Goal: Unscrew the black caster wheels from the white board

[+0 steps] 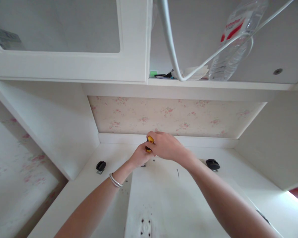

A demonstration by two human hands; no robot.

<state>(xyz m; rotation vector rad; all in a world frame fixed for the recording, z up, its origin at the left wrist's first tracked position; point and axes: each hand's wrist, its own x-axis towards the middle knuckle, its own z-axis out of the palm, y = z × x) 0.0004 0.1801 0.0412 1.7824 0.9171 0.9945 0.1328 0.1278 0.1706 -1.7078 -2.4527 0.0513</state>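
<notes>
Right hand pinches the yellow tool, its visible part near-upright in view between our hands, with the left hand equally near, by its lower end, whose fingers' hold we cannot tell.

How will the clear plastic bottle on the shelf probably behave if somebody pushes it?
The bottle would probably tip readily, being tall and narrow. Clear and ridged, it would likely dent when squeezed. The white cable crossing in front might snag it.

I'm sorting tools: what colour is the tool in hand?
The tool is yellow and black, best seen in the head view.
</notes>
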